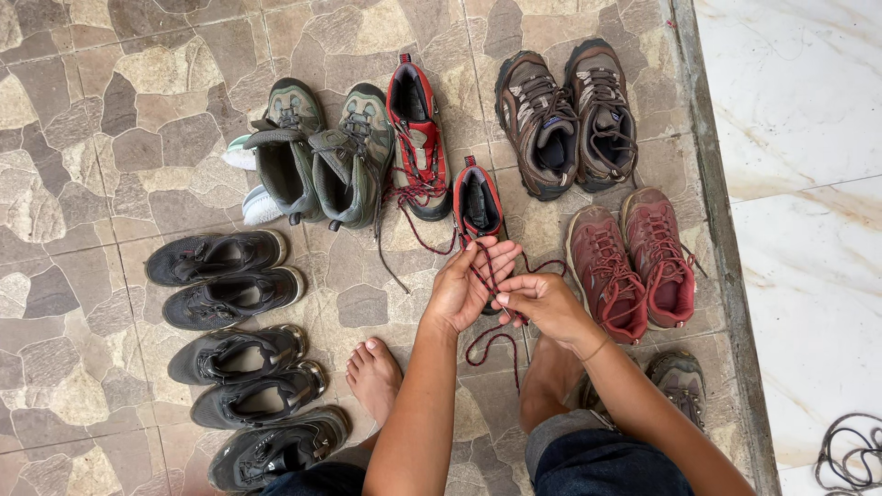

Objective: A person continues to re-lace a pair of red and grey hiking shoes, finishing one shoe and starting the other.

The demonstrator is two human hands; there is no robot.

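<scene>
On the stone floor [110, 138], among rows of shoes and near its right edge, the red-and-black boot [478, 204] stands upright while the left hand [464, 285] and right hand [542, 301] each pinch its dark red lace [487, 344], best kept evenly taut.

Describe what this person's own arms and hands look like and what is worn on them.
Both forearms are bare, with no sleeves in view. The left hand has no ring, glove or watch that shows. The right hand is also bare, but a thin band circles that wrist. Fingers are uncovered, nails short and plain.
</scene>
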